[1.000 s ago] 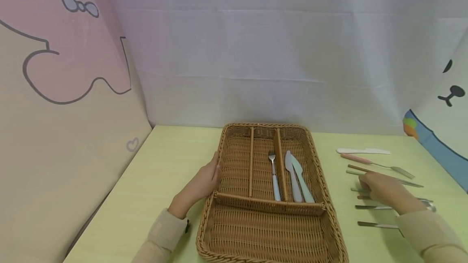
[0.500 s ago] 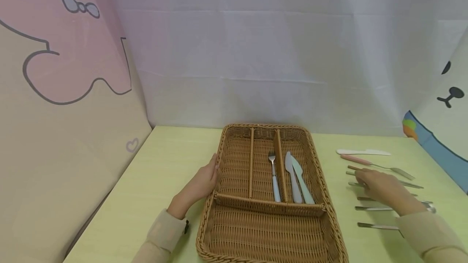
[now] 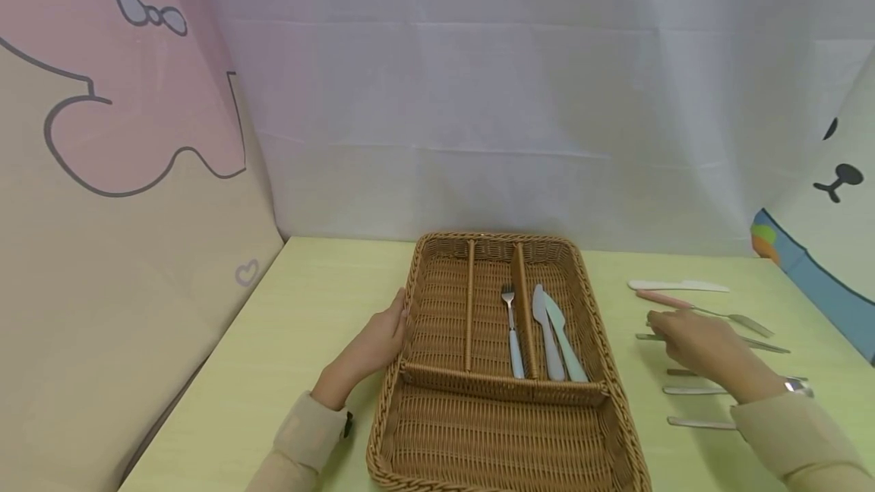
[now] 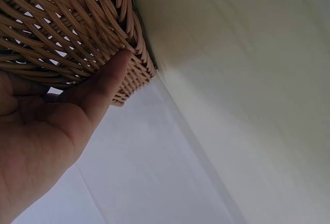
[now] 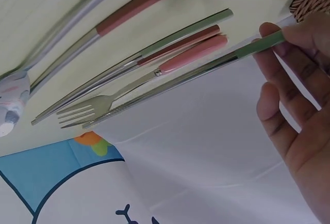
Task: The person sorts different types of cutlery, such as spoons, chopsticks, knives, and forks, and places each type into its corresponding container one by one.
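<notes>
My right hand [image 3: 707,344] pinches a chopstick [image 5: 191,77] by its green end, between thumb and fingers. The chopstick's silver part reaches past a pink-handled fork [image 5: 193,53] in the right wrist view. Beside that fork lie a green-ended chopstick [image 5: 188,32] and a red-ended chopstick [image 5: 180,44]. My left hand [image 3: 369,340] rests against the left side of a brown wicker cutlery basket [image 3: 385,431]. One straight finger [image 4: 111,77] lies along the wicker wall in the left wrist view. The basket holds a blue-handled fork [image 3: 516,351], a greyish knife [image 3: 549,340] and a mint-green knife [image 3: 569,344].
A white knife [image 3: 677,285] lies at the back right of the table [image 3: 328,279]. Nearer me, right of the basket, are a reddish-brown handle [image 3: 683,373] and two metal handles, partly covered by my right arm. A white cloth [image 3: 437,97] hangs behind.
My right hand has moved away from me and slightly left, carrying the chopstick from among the other cutlery. My left hand and the basket have stayed in place.
</notes>
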Available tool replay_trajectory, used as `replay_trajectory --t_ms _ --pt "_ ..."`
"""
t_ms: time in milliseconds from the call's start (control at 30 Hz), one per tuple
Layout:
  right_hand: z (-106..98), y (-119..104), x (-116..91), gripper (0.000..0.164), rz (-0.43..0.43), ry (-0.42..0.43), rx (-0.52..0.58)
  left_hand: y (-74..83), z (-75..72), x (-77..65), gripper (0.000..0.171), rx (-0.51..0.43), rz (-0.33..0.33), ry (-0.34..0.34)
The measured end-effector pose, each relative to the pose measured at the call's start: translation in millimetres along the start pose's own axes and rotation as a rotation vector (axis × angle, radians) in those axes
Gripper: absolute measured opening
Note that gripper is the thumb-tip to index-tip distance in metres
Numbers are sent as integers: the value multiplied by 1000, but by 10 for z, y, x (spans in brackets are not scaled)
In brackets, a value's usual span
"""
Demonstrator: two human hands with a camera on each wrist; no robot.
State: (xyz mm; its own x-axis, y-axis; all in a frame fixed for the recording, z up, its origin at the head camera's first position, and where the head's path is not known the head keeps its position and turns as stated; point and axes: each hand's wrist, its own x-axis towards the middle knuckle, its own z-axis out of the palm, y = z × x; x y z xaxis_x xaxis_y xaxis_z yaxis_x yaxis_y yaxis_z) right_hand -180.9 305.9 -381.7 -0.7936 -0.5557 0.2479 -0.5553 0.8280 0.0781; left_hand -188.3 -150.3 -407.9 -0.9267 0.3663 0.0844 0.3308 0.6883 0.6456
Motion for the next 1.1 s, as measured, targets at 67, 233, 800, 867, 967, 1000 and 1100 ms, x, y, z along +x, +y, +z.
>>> replay_trajectory --t_ms 67,233,800,867,967,1000,1100 --pt "-35 -34 29 35 10 -24 13 -1 -1 1 50 -5 -3 -3" --pt "-125 -124 119 37 22 -48 28 2 -3 -3 50 -7 -14 -6" --pt "-289 -485 444 31 -190 145 -128 -5 3 2 50 1 -22 -10" --pt "-299 -535 494 33 -203 146 -135 -8 3 5 50 1 -18 -9" --pt "-305 -611 573 32 -225 158 -132 -12 5 9 50 -4 -14 -11" --pt "-303 -634 598 30 -240 171 -134 -11 5 10 50 -5 -12 -9" --pt "-295 -702 664 28 -278 196 -138 -6 3 11 50 0 -10 -6"
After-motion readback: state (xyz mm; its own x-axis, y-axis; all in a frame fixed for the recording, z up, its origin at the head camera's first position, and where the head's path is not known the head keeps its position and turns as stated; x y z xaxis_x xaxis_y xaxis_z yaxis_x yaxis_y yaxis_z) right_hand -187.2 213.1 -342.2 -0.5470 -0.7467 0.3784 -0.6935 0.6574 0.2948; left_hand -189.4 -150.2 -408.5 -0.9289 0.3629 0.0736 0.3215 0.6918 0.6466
